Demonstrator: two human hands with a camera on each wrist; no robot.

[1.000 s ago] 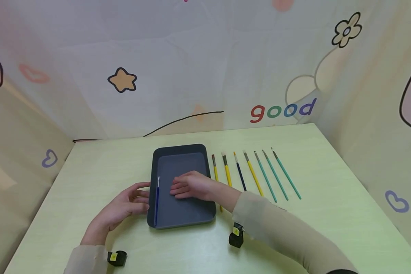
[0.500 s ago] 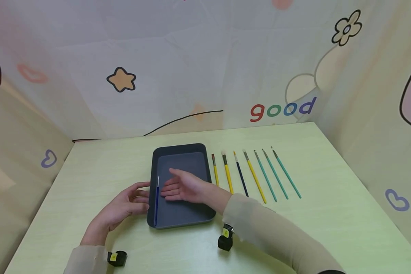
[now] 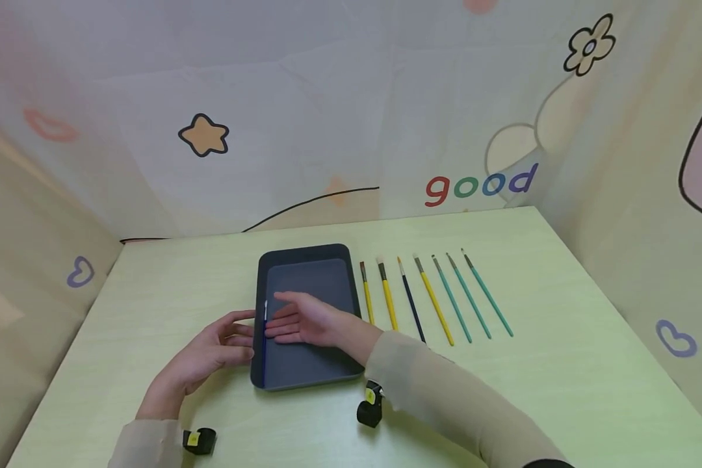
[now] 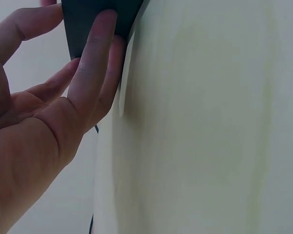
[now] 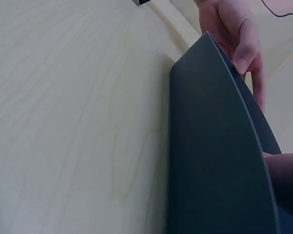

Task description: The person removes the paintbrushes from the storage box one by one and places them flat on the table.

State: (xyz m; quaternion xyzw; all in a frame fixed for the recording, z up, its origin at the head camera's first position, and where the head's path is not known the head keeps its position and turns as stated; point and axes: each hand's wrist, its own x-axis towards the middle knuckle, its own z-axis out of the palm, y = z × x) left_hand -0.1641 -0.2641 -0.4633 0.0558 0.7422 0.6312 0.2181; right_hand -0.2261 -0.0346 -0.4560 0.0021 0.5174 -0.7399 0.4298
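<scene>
A dark grey rectangular tray (image 3: 322, 364) lies on the table, with a thin dark-blue paintbrush (image 3: 264, 361) along its left inner wall. My right hand (image 3: 310, 320) reaches into the tray from the right, fingers extended and thumb raised; its fingertips meet the paintbrush's handle. My left hand (image 3: 213, 344) rests its fingertips and thumb against the tray's outer left wall. In the left wrist view, fingers (image 4: 93, 63) touch that dark wall. The right wrist view shows the tray's near wall (image 5: 210, 141), the left hand beyond it, and only part of the right hand.
Right of the tray lie several paintbrushes in a row: yellow-handled ones such as the paintbrush (image 3: 434, 300), a dark-blue paintbrush (image 3: 411, 300) and teal ones such as the paintbrush (image 3: 487, 292). My right forearm (image 3: 444, 383) crosses their near side. A printed curtain (image 3: 304, 130) encloses the table.
My right hand has moved left across the tray until its fingertips reach the paintbrush, which has shifted slightly left against the wall. My left hand has stayed at the tray's side.
</scene>
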